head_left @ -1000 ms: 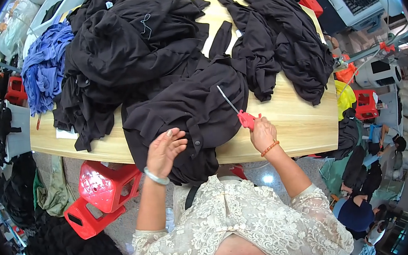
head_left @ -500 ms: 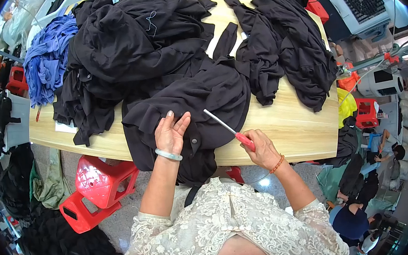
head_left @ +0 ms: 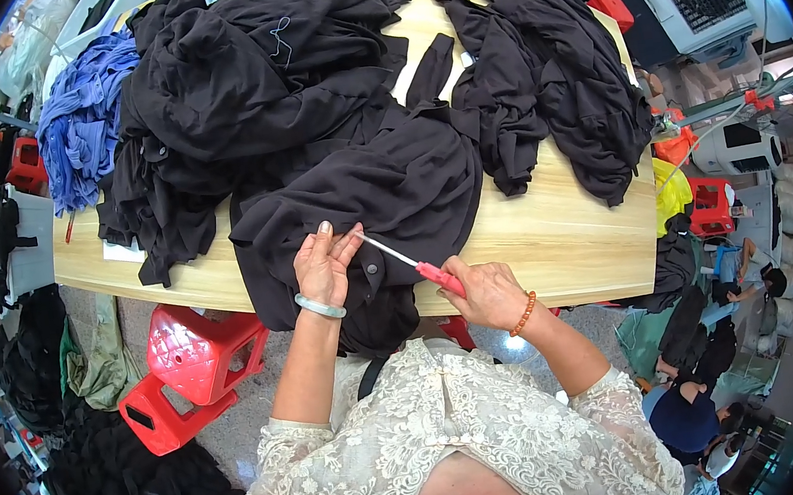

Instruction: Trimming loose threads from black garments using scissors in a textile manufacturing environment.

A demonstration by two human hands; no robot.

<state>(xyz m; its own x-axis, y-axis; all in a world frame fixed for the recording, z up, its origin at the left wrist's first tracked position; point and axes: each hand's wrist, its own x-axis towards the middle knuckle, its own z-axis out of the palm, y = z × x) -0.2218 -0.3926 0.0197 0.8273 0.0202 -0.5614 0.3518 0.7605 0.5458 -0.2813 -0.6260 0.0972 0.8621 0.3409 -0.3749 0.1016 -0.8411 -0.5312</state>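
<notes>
Bright, even light, sharp centre, fisheye bending and black rim.

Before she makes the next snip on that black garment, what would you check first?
1. Left hand pressing the black garment flat: ok.
2. Right hand gripping the red-handled tool: ok.
3. Tool tip lies close beside the left fingers: not ok.
4. Garment rests on the wooden table, though part hangs over the edge: ok.
5. Exact thread or seam at the tip: cannot tell.

Your right hand (head_left: pixel 488 291) holds a red-handled tool (head_left: pixel 418 265) over the black garment (head_left: pixel 381 191) on the pale wooden table (head_left: pixel 560 240). At the table's far left corner lies blue cloth (head_left: pixel 79 121); the stools (head_left: pixel 187 366) at its near edge are red.
</notes>
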